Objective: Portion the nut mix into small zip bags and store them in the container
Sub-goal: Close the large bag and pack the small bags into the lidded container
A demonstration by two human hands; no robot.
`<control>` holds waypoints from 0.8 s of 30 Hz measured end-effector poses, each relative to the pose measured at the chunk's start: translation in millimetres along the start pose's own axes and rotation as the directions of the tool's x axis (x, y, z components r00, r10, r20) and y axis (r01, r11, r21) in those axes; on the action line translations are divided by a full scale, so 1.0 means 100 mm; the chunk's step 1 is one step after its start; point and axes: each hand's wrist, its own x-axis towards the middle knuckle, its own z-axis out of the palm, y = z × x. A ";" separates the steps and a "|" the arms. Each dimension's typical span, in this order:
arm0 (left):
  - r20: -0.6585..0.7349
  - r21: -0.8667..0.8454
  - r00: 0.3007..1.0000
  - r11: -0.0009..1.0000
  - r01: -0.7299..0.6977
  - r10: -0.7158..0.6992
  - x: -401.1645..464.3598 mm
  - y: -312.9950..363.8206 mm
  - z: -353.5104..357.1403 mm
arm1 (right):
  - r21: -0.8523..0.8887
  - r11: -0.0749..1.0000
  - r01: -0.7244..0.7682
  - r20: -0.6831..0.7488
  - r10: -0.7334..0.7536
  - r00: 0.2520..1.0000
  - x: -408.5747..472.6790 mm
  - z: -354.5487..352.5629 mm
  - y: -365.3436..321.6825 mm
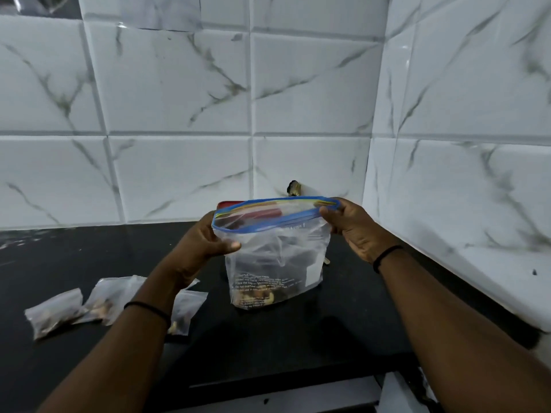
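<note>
Black counter [268, 347] under everything, tiled wall behind. Standing mid-counter, the big bag [277, 257]: clear, blue zip rim, mouth gaping, only a thin layer of nuts [256, 299] at the bottom. Gripped at both ends of the rim: left hand [205, 242] pinching the left end of the zip, right hand [354, 228] pinching the right end, both closed on plastic. Behind the big bag, touching or just beyond its rim, a red lid or container [229, 205], mostly hidden, so hard to say which. Left of the big bag, flat on the counter, three small bags [101, 302], each with a few nuts; one half under the left forearm.

Risks from here: tipping the floppy big bag with the mouth this wide and spilling nuts; letting one end of the rim slip, so the mouth folds; sweeping the small bag with the left forearm. Seals on the small bags unclear.
</note>
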 end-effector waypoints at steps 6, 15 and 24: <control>-0.638 -0.124 0.768 0.992 -0.031 -0.056 0.47 0.31 0.36 | 0.099 0.991 0.091 -0.334 -0.053 0.941 0.13 0.35 -0.24; -0.730 0.478 0.567 0.878 0.025 0.381 0.80 0.57 0.29 | -0.727 0.681 0.090 -0.462 -0.581 0.670 0.34 0.38 -0.85; -0.802 0.218 0.554 0.973 -0.076 0.223 0.85 0.57 0.41 | 0.091 0.995 0.043 -0.467 0.004 0.885 0.29 0.30 -0.80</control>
